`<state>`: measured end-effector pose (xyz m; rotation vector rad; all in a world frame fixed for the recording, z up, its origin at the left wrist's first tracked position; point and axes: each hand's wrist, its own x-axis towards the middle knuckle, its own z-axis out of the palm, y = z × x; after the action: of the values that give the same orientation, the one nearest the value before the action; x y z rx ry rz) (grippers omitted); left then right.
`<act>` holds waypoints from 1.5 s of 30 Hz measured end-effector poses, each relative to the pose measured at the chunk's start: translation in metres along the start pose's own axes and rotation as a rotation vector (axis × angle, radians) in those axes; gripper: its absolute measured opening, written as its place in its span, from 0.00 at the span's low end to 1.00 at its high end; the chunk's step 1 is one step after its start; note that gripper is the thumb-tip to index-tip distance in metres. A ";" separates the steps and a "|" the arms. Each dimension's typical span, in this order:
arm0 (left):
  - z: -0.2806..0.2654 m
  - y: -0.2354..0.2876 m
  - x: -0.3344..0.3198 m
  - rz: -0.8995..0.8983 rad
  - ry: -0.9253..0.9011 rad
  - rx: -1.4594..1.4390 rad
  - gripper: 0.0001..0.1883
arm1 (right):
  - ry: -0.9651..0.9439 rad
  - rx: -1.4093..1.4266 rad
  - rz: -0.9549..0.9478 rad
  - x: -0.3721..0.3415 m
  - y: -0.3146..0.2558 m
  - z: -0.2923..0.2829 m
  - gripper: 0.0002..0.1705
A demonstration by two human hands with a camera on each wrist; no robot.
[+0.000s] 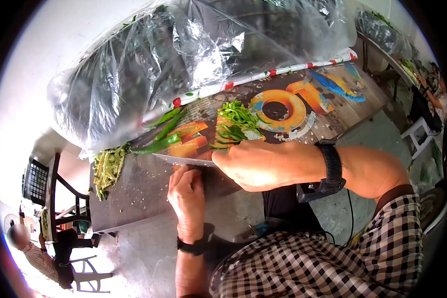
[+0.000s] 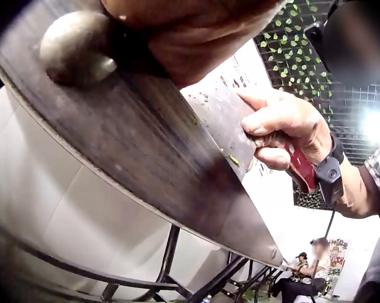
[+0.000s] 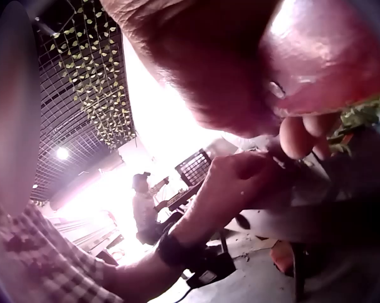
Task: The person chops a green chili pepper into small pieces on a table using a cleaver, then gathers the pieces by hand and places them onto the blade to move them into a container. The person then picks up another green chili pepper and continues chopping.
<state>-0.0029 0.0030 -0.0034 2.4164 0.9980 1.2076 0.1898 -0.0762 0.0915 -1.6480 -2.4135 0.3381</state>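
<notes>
My right hand (image 1: 263,164) grips the red handle (image 2: 300,165) of a kitchen knife with a broad, flat blade (image 1: 186,160), held low over the table. Bits of green stick to the blade in the left wrist view. Close beside the blade, on the near side, my left hand (image 1: 187,194) has bent fingers at the tabletop; I cannot tell whether they hold anything. Beyond the blade lie whole green chili peppers (image 1: 156,145). A pile of sliced green pepper strips (image 1: 237,119) sits just past my right hand.
Pale green scraps (image 1: 108,171) are heaped at the table's left end. A large clear plastic bag (image 1: 203,44) covers the far side. Pale seeds dot the printed tabletop (image 1: 134,198). Other people sit at tables left and right, with a black crate (image 1: 36,180) at left.
</notes>
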 end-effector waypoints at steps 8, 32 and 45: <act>-0.002 0.000 -0.003 0.005 0.001 0.035 0.07 | 0.014 0.100 0.092 0.009 0.018 -0.009 0.06; -0.005 -0.004 -0.004 0.014 0.003 -0.030 0.08 | 0.149 0.216 -0.008 -0.012 0.003 0.005 0.08; -0.007 -0.005 -0.003 0.018 -0.027 -0.011 0.07 | 0.013 0.242 -0.092 0.041 0.010 0.006 0.06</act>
<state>-0.0115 0.0047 -0.0035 2.4315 0.9619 1.1806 0.1822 -0.0344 0.0841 -1.4270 -2.3224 0.5771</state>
